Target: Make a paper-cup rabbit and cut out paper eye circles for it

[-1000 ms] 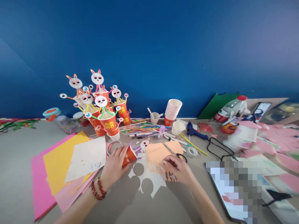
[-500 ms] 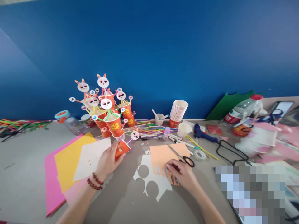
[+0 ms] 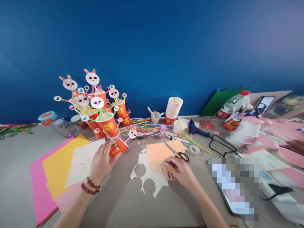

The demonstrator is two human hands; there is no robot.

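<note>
The left hand [image 3: 101, 161] draws the red paper cup [image 3: 118, 148] away from the working spot and up toward the group of rabbit cups [image 3: 108, 125] at the left. A second ago the cup tilts beside the peach sheet [image 3: 159, 152], its rabbit face [image 3: 132, 133] just above the top of the white scrap [image 3: 158, 182] with round holes. Now the cup is well to the left, just in front of the nearest rabbit cup, and the face sits clear of the scrap. The left fingers wrap the cup's side, thumb in front; the cup leans with its mouth to the right, purple stems poking out. Whether it touches the cup behind it cannot be told.

The right hand [image 3: 178, 172] stays over the peach sheet's lower edge, near the leaf-shaped cut-outs. Its fingers are bent with the tips close together, and it cannot be told whether they pinch anything. The scissors [image 3: 176, 154] remain on the sheet just beyond it.

For the work, the shift appears to put this cup beside the others and free the space by the cut paper. At the far right, what looks like another person's hand [image 3: 295, 148] has come into view.
</note>
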